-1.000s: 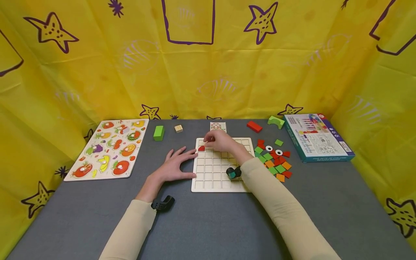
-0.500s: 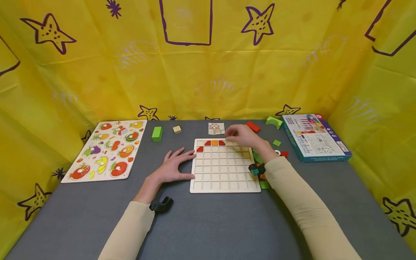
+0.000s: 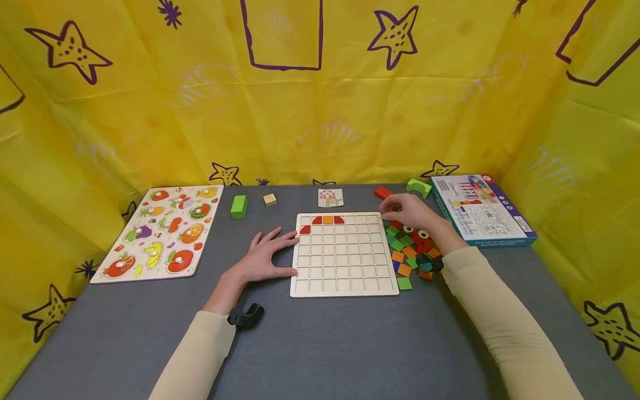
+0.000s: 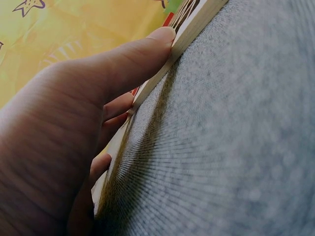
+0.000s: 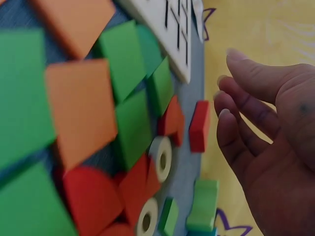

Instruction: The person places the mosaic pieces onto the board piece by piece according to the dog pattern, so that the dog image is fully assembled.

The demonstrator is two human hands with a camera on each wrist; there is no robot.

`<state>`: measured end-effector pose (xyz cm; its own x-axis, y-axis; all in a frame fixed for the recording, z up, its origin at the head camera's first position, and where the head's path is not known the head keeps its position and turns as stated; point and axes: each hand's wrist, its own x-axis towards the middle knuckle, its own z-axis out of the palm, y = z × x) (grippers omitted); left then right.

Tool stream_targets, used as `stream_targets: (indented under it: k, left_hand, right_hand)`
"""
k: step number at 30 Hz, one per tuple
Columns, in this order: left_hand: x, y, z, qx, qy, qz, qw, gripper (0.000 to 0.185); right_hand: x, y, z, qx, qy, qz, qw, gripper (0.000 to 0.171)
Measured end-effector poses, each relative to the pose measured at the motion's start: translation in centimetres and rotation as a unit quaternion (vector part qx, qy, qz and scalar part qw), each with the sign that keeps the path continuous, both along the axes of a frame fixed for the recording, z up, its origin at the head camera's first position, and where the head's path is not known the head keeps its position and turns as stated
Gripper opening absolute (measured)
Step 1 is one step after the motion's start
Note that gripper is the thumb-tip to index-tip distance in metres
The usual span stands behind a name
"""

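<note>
The grid board (image 3: 345,258) lies at the frame's centre; the spread left hand (image 3: 262,258) touches its left edge. The right hand (image 3: 416,215), fingers loosely bent, holds nothing visible beside the loose tiles (image 3: 410,251), right of centre; if its wrist drops, the black band (image 3: 437,263) could scatter them.

At centre, one grid board (image 3: 343,261) with three red tiles (image 3: 305,229) and one orange tile (image 3: 328,220), and one picture card (image 3: 330,198), are counted; at left, one fruit puzzle (image 3: 157,232), one green block (image 3: 239,206), one wooden block (image 3: 270,199); at right, one red block (image 3: 383,193), one arch block (image 3: 419,184), one box (image 3: 485,211), two white rings (image 5: 163,173)
</note>
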<state>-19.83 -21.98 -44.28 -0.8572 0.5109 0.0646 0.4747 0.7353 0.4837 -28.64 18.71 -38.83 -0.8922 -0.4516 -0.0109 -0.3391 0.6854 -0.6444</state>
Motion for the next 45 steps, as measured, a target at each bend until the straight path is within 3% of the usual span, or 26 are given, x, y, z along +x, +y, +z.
stream_targets:
  k: [12,23,32,45]
  left_hand:
    - [-0.1,0.0,-0.1,-0.002,-0.003,-0.001,1.0,0.081]
    - [-0.1,0.0,0.0,0.001,0.01,-0.004,0.9999,0.082]
    - [-0.2,0.0,-0.2,-0.003,0.013,-0.004,0.9999,0.08]
    - [-0.1,-0.2,-0.3,0.0,0.006,0.0,1.0,0.078]
  right_hand:
    - [0.4,1.9,-1.1,0.037,-0.041,0.017,0.998,0.022]
    - [0.2,2.4,-1.6,0.062,-0.013,0.067,0.996,0.021]
    - [0.3,2.4,-1.6,0.076,-0.014,0.064,0.995,0.007]
    - [0.6,2.6,-1.6,0.095,-0.002,0.088,0.992,0.011]
